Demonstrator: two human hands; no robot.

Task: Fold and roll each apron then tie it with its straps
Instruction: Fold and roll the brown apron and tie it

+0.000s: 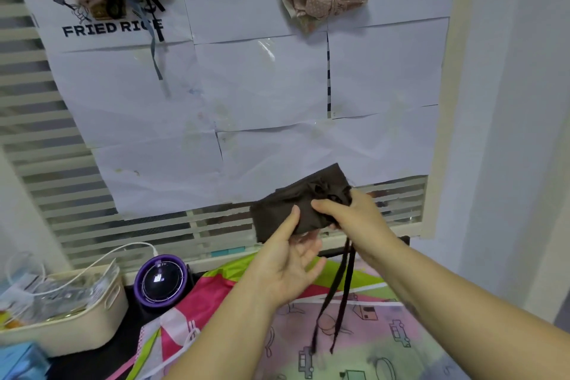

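The rolled brown apron point(279, 214) is held up in front of a paper-covered window point(262, 95). The right hand point(354, 216) grips its knotted end, and the left hand point(287, 268) pinches it, thumb in front and fingers beneath. Its straps point(340, 287) dangle over a colourful cloth point(370, 336).

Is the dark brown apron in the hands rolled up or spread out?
Rolled up: the brown apron is a compact bundle gripped by the left hand and right hand; its straps hang below.
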